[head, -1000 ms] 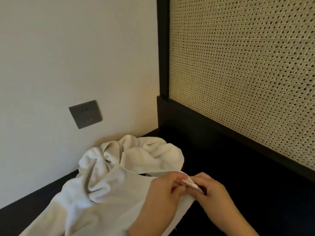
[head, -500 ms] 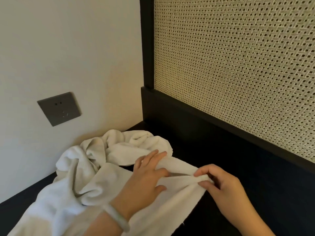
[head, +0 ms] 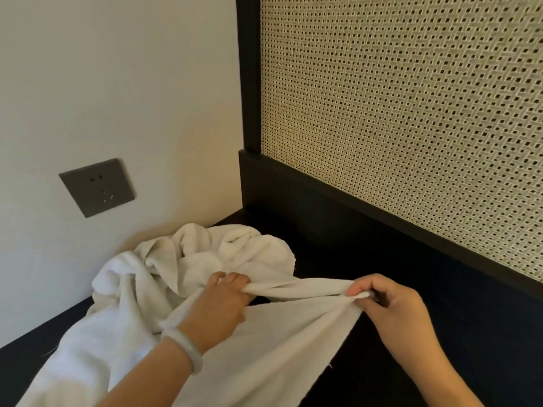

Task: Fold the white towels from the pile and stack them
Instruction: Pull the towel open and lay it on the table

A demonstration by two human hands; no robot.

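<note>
A crumpled pile of white towels (head: 205, 254) lies on a dark surface in the corner by the wall. One white towel (head: 273, 339) is drawn out of it toward me. My right hand (head: 393, 309) pinches that towel's corner between thumb and fingers. My left hand (head: 217, 306), with a pale bangle on the wrist, grips the same top edge further left. The edge runs taut between the two hands, and the rest of the towel hangs down and off the bottom of the view.
A dark tabletop (head: 440, 333) stretches to the right. Behind it rises a black-framed woven cane panel (head: 411, 113). The white wall on the left carries a grey power socket (head: 97, 186).
My hands were together on the towel's corner, then moved apart. The right hand went right with the corner, the left slid left along the edge, and the edge is stretched out.
</note>
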